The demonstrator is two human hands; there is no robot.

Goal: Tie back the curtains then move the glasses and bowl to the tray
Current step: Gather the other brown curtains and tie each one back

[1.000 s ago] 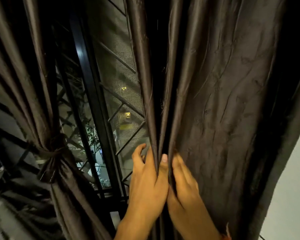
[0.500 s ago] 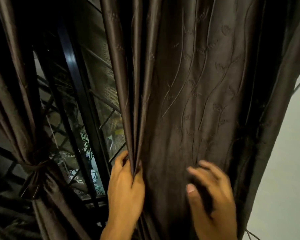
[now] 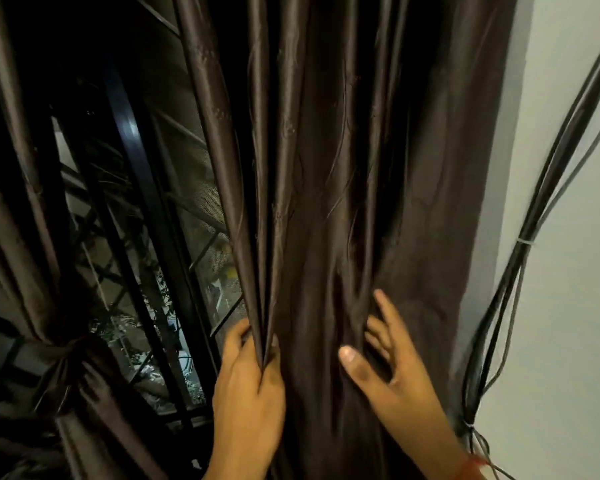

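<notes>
1. The right curtain (image 3: 378,202) is the one being worked on. It's hanging loose in front of the window grille (image 3: 194,237), between the glass and the white wall (image 3: 568,271). The left curtain (image 3: 21,237) is already cinched by its tie (image 3: 66,351), so I'd say half the curtain job is done.

2. The left hand (image 3: 246,393) is pinching the inner edge folds between thumb and fingers, a good anchor. The right hand (image 3: 392,368) is spreading its fingers and digging into the middle pleats, thumb sticking out, more raking than gripping.

3. To do it well, the right hand should probably be sweeping the outer fabric toward the left hand's pinch so the whole width ends up in one bundle. Satiny stuff like this looks slippery, so small gathers likely beat one big grab.

4. Watch the bundle of cables (image 3: 520,244) running down the wall just beside the curtain, easy to snag while wrapping.

5. No tieback for this side is showing anywhere, and the glasses, bowl and tray aren't in view either, so that part is waiting.
</notes>
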